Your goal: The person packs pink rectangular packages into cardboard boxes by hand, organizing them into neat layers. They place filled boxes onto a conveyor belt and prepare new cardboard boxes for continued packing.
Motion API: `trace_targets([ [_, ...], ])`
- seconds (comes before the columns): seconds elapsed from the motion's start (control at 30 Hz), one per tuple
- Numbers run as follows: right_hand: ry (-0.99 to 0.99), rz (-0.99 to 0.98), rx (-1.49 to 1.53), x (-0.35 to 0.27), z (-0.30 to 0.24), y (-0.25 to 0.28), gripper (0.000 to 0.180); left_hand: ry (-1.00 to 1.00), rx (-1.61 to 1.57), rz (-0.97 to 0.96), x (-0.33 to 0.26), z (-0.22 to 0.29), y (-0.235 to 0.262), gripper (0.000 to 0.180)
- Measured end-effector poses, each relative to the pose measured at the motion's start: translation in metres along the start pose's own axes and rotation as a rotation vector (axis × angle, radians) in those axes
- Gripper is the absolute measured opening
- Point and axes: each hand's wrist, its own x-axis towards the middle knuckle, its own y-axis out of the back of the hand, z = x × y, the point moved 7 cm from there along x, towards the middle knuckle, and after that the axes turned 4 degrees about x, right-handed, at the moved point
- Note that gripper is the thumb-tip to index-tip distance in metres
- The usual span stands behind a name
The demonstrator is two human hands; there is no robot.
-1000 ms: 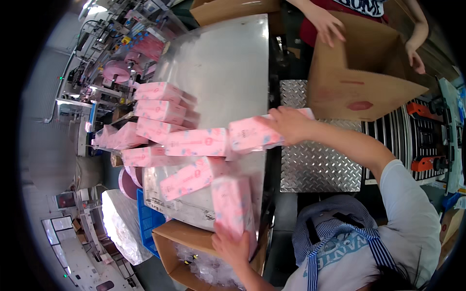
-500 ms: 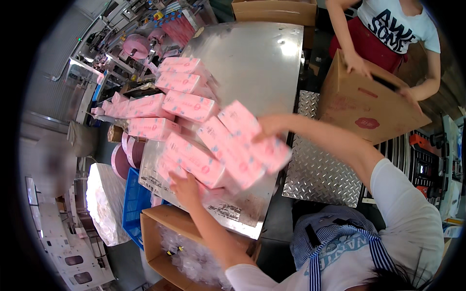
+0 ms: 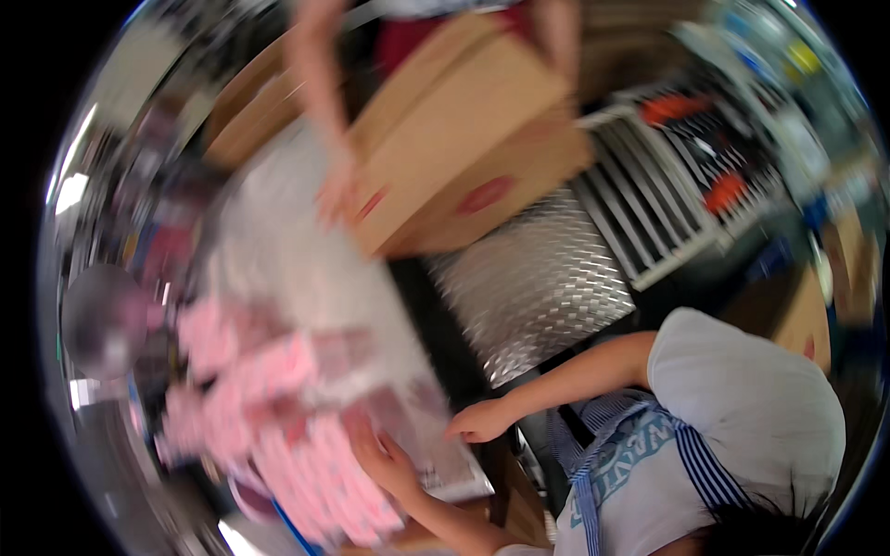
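Note:
Pink soft packs (image 3: 320, 473), printed with small marks, lie side by side in a block at the near left of the metal table (image 3: 306, 250). My left hand (image 3: 385, 463) rests against the right side of this block, thumb apart from the fingers and nothing gripped. More pink packs (image 3: 264, 375) lie behind, smeared by motion. Over the table's near right edge is my right hand (image 3: 480, 422), fingers loosely bent and partly apart, with nothing visible in them. It is apart from the packs. A blurred pinkish see-through patch lies between the two hands; I cannot make out what it is.
Across the table, a co-worker's hand (image 3: 341, 193) holds a large brown carton (image 3: 464, 139), tilted over the table's right edge. A diamond-plate metal sheet (image 3: 547, 287) lies to the right, beside a slatted roller frame (image 3: 640, 190). Machinery stands blurred at the left.
My view has swung right. My right hand has come off the packs and drawn back; my left hand remains at them, now grouped in a block. The co-worker's carton has moved over the table edge.

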Motion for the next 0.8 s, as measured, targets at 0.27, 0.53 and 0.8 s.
trace_targets([
  [0.27,-1.421,1.35,-0.362,-0.569,0.115,0.088,0.011,-0.367,-0.429,-1.061,-0.104,0.247,-0.218,0.035],
  [0.53,-1.984,1.069,0.019,-0.777,0.04,-0.205,0.039,-0.855,-0.112,-1.196,-0.135,0.385,-0.245,0.044],
  [0.8,-1.776,1.011,-0.447,-0.74,0.034,-0.302,0.04,-1.026,-0.094,-1.47,-0.231,0.489,-0.237,0.045],
])
